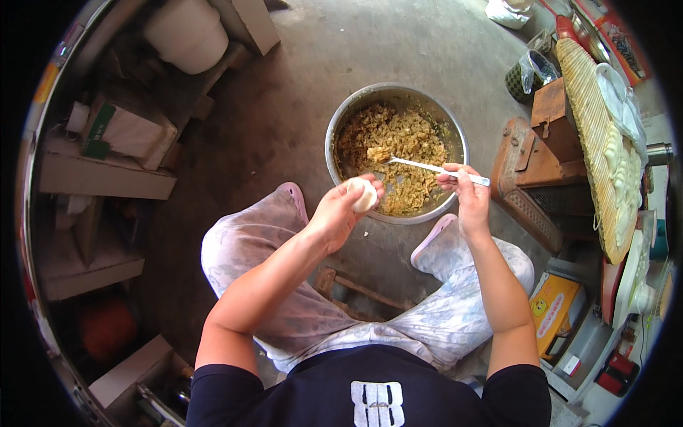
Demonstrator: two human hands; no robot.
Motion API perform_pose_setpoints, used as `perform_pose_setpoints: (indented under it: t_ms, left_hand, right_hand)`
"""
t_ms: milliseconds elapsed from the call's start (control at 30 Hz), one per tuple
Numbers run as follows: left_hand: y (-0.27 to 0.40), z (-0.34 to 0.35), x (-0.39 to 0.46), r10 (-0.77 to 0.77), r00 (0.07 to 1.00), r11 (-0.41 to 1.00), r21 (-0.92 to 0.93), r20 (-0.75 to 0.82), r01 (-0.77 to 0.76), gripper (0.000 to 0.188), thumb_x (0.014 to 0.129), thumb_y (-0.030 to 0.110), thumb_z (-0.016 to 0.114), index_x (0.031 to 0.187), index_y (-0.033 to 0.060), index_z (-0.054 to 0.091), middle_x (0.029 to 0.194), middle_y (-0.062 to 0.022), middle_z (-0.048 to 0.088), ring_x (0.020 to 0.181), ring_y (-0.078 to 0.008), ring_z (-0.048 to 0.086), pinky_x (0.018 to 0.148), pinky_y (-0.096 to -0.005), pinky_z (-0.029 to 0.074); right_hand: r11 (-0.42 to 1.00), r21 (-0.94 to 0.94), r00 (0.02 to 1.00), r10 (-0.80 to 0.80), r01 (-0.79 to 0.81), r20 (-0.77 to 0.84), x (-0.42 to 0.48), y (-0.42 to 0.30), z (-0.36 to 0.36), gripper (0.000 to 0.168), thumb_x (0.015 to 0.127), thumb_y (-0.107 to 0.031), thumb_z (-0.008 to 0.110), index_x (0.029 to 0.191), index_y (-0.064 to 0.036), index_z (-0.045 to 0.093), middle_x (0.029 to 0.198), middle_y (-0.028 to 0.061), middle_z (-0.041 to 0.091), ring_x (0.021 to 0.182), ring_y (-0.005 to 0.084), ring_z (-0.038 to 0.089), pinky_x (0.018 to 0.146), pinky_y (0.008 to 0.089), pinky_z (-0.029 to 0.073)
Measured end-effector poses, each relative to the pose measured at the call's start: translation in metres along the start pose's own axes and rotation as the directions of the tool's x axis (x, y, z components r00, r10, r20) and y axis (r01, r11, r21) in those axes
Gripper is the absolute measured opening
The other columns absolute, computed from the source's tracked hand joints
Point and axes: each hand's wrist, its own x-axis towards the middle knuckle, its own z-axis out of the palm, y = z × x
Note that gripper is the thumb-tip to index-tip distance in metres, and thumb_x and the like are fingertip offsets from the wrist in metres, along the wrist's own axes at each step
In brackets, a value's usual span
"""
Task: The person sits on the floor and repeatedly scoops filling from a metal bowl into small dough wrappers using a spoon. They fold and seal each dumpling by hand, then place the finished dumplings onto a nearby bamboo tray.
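Note:
A round dough wrapper (363, 195) rests in my left hand (347, 208), held by the thumb and fingers near the basin's lower left rim. My right hand (465, 195) grips the white handle of a long spoon (421, 164) over the right side of the basin. The spoon's tip carries a lump of minced filling (379, 155). Below it, more chopped brown filling with green bits (395, 125) lies in a wide metal basin (331, 139) on the floor. On a woven tray (592, 123) at the right, shaped pale dumplings (621, 181) lie in rows.
Right of the basin stands a rusty metal stove or stand (525, 176), with a lined waste bin (520, 80) behind it. A yellow box (555, 309) sits at the lower right. Shelves (106, 179) with a white bucket (189, 34) line the left. My slippered feet flank the basin's near side.

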Motion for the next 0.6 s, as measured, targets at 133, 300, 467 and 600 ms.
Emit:
perform_pose_setpoints:
  t_ms: [133,300,467,600]
  left_hand:
    - [0.008,0.012,0.021,0.076,0.993,0.972,-0.214,-0.086,-0.093,0.047,0.101,0.034,0.036,0.131,-0.0018,0.038,0.13,-0.0142,0.051,0.116,-0.0232,0.053,0.101,-0.0337,0.042]
    - [0.007,0.025,0.035,0.131,0.99,0.915,-0.379,-0.043,-0.137,0.053,0.101,0.042,0.03,0.129,-0.0015,0.04,0.128,-0.0125,0.051,0.118,-0.024,0.05,0.104,-0.0348,0.039]
    - [0.008,0.032,0.04,0.212,0.977,0.889,-0.42,0.026,-0.182,0.057,0.099,0.047,0.03,0.123,-0.0029,0.044,0.125,-0.0139,0.053,0.117,-0.0248,0.051,0.104,-0.0352,0.038]
    - [0.012,0.03,0.043,0.174,0.985,0.889,-0.427,-0.018,-0.165,0.055,0.098,0.048,0.032,0.115,-0.0024,0.046,0.118,-0.0163,0.055,0.114,-0.027,0.053,0.102,-0.0352,0.041]
  right_hand:
    - [0.998,0.035,0.998,-0.054,0.055,-0.016,-0.005,-0.015,-0.001,0.032,0.1,-0.019,0.039,0.105,0.005,0.06,0.088,0.0126,0.067,0.082,0.016,0.065,0.075,0.0274,0.052]
    - [0.959,-0.18,0.975,-0.222,0.221,0.013,-0.024,-0.031,0.011,0.03,0.099,-0.016,0.041,0.103,0.006,0.061,0.09,0.0128,0.067,0.083,0.0176,0.065,0.077,0.0287,0.051]
    - [0.476,-0.52,0.699,-0.569,0.71,0.434,-0.03,-0.047,0.014,0.021,0.085,-0.005,0.052,0.101,-0.001,0.064,0.092,0.0111,0.065,0.086,0.0263,0.064,0.077,0.0325,0.052]
    - [0.138,-0.548,0.526,-0.542,0.825,0.656,-0.042,-0.046,0.028,0.024,0.077,-0.009,0.06,0.1,-0.004,0.065,0.097,0.0087,0.064,0.089,0.0234,0.062,0.078,0.0327,0.052]
